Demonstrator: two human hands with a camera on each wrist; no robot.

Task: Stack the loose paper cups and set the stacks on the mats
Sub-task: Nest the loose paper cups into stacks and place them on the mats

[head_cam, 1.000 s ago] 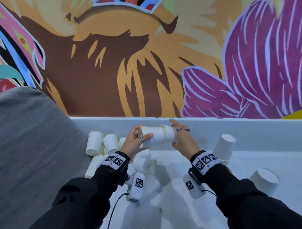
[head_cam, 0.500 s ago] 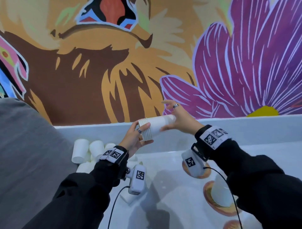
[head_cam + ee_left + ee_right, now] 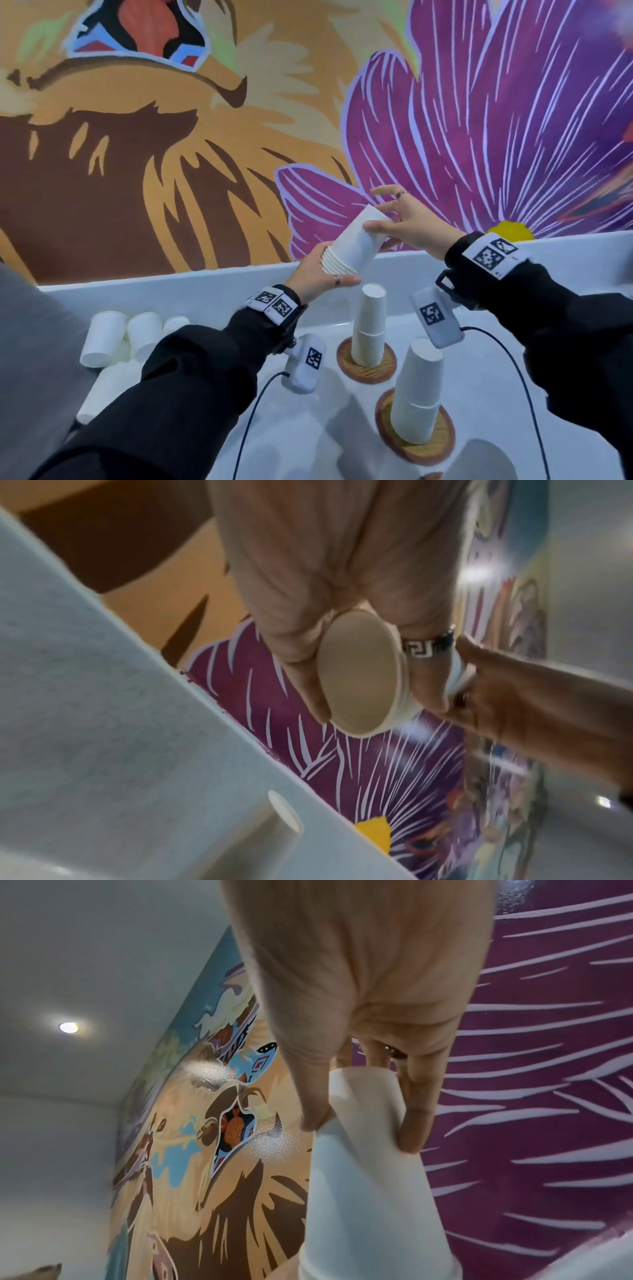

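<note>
While a glossy painted mural (image 3: 171, 171) of tan fur and purple petals fills the wall, the smooth white worktop (image 3: 308, 428) below carries two round wooden mats (image 3: 366, 368), each bearing an upside-down stack of white paper cups (image 3: 369, 329). Loose cups (image 3: 102, 339) lie jumbled at the left. Held tilted above the worktop is a nested stack (image 3: 352, 245): the left hand (image 3: 315, 274) curls round its ribbed rim end, the right hand (image 3: 407, 226) pinches its tapered base between thumb and fingertips.

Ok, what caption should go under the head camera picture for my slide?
Both hands, left hand and right hand, hold a tilted stack of cups above two finished stacks on mats.
</note>
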